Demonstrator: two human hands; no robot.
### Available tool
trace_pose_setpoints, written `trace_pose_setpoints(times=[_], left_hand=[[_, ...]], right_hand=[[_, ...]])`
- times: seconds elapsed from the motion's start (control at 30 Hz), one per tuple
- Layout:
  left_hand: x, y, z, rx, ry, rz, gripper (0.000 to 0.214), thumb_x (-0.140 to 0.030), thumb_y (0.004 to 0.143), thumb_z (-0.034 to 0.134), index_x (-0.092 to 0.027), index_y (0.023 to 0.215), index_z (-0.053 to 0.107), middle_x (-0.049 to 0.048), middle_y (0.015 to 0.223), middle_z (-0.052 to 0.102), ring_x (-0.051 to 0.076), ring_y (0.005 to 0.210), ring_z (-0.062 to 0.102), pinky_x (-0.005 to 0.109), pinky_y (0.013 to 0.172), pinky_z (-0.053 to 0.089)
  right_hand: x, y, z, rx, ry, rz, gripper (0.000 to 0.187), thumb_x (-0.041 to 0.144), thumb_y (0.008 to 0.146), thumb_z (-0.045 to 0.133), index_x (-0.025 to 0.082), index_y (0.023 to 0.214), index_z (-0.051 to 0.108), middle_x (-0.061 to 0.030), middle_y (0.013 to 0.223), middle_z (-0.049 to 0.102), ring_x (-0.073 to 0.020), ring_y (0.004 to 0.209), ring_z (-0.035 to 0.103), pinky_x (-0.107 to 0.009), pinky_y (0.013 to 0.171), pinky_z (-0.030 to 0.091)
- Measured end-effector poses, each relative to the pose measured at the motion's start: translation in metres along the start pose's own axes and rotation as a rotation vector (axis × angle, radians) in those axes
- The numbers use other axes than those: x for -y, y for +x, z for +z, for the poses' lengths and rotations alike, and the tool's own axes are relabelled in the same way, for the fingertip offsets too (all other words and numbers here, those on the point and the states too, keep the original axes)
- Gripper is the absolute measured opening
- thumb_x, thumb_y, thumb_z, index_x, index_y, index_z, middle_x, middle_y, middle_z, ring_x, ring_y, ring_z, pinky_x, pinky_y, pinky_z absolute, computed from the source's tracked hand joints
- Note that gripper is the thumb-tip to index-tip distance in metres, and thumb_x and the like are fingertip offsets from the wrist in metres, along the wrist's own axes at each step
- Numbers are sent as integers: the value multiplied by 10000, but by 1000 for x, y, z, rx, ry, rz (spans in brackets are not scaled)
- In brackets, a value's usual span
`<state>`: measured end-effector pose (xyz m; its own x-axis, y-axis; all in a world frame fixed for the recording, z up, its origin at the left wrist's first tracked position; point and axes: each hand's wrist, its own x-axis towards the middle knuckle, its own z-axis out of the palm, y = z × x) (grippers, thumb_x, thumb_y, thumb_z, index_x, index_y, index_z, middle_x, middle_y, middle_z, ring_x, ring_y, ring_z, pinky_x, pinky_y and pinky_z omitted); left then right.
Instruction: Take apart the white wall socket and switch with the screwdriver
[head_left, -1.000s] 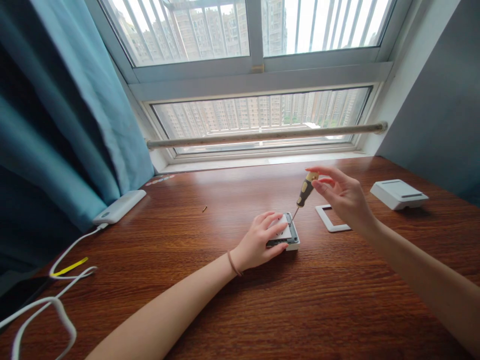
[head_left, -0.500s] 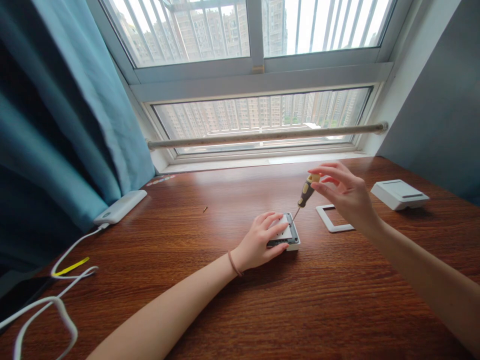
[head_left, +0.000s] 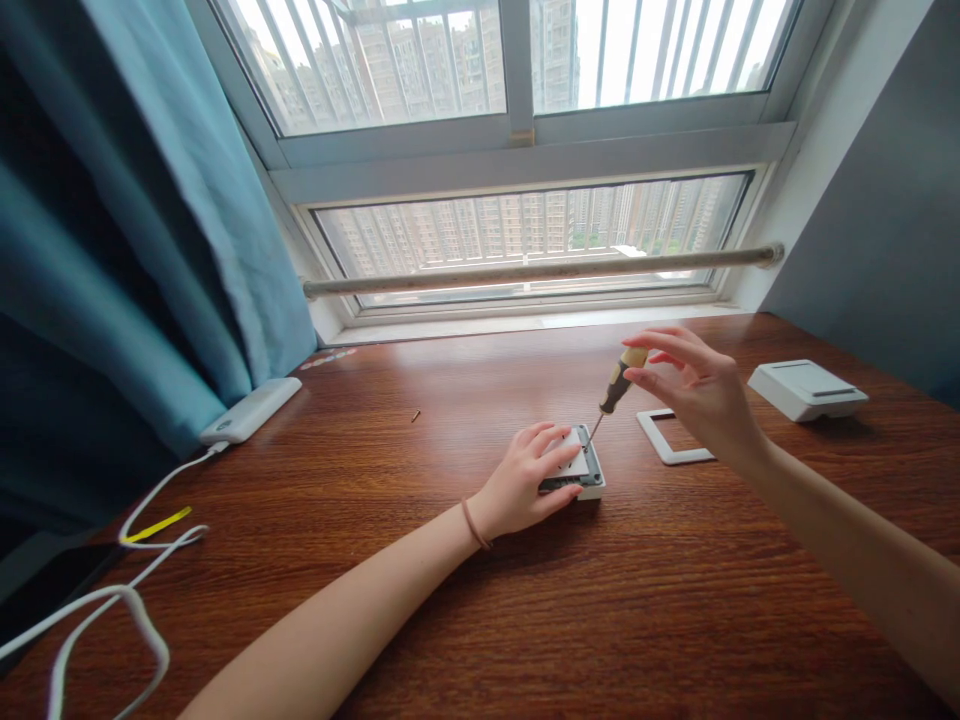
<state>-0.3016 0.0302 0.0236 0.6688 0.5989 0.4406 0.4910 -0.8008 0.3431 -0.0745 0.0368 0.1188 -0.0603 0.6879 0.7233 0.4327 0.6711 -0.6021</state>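
Note:
My left hand [head_left: 520, 480] lies across a white wall socket [head_left: 576, 462] on the table, fingers over its face and thumb along its near edge. The socket's grey inner frame and white box show at the right side; the rest is under the hand. In the fingertips of my right hand [head_left: 694, 390] is the top of a screwdriver [head_left: 618, 386] with a black and yellow handle. It leans to the right, and its thin tip meets the grey frame at the socket's right part. Whether a screw sits under the tip I cannot tell.
A white cover frame [head_left: 660, 447] lies partly behind my right wrist. Further right stands another white box [head_left: 806, 388]. A small screw [head_left: 415, 416] lies left of my left hand. At the left are a white power bank [head_left: 253, 411], its cable [head_left: 142, 625] and a yellow strip [head_left: 159, 525].
The view has shifted slightly, so everything sits a little further right. Both hands keep nearly the same pose, and the screwdriver tip stays on the socket's frame.

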Motion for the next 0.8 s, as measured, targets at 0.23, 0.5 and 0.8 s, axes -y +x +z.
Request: trace_pose_setpoints(times=[0.23,0.5,0.8], left_hand=[[1,-1,1,7,8,-2,455,-397,813,529,-225,1232,484,108,1320,436,274,1240,334,474,1035,298],[1,-1,1,1,-1,5,451,-383,808,541,-230,1229,484,113,1314,444,273,1234,344,475,1027,304],[0,0,1,11,7,2,444,-393,820,522,-213,1225,490,112,1316,441,262,1238,337,458,1044,295]], right_hand=[[-3,2,-3,36,-2,24,326,203,782,612,253,1104,602,-42,1037,642,-208,931,585,-396,810,460],[-3,1,-1,-46,-14,25,222,259,739,662,243,960,654,-37,993,645,-220,935,589,-376,748,484],[0,-1,-1,42,80,48,275,222,822,566,257,1091,608,-35,1070,647,-219,1026,576,-418,872,450]])
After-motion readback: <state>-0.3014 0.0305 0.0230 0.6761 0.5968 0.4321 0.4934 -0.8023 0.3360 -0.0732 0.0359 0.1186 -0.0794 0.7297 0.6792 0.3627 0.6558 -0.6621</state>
